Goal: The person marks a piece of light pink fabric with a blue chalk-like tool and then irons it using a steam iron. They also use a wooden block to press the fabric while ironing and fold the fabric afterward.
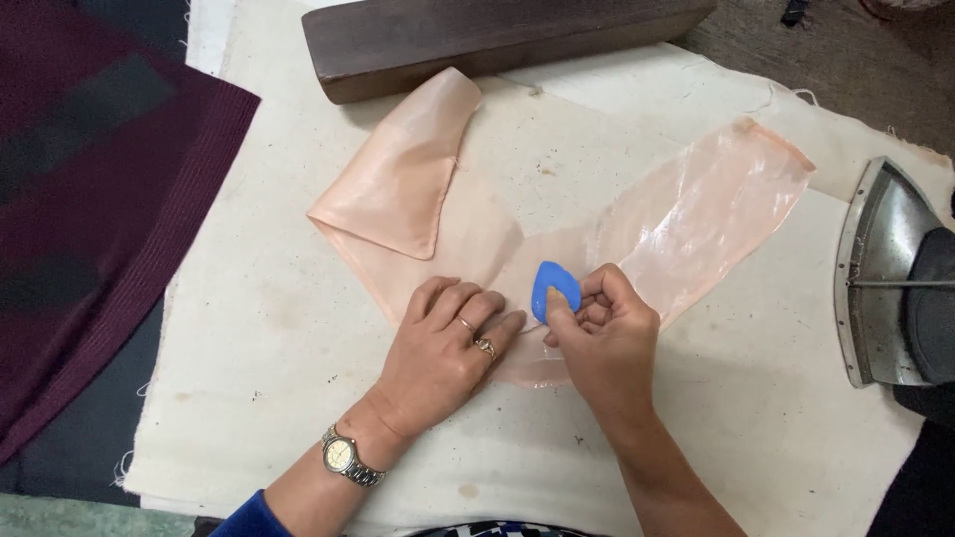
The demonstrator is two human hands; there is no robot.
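A thin peach-pink piece of fabric point(686, 214), curved and partly folded over at its left end, lies on a cream cloth-covered table point(269, 328). My left hand point(448, 348), with rings and a wristwatch, presses flat on the fabric's lower edge, fingers spread. My right hand point(602, 333) pinches a blue piece of tailor's chalk point(555, 288) between thumb and fingers, its tip against the fabric just right of my left fingertips.
A dark wooden block point(487, 35) lies across the top of the table. An iron point(890, 278) rests on its side at the right edge. Dark maroon cloth point(90, 219) covers the left side.
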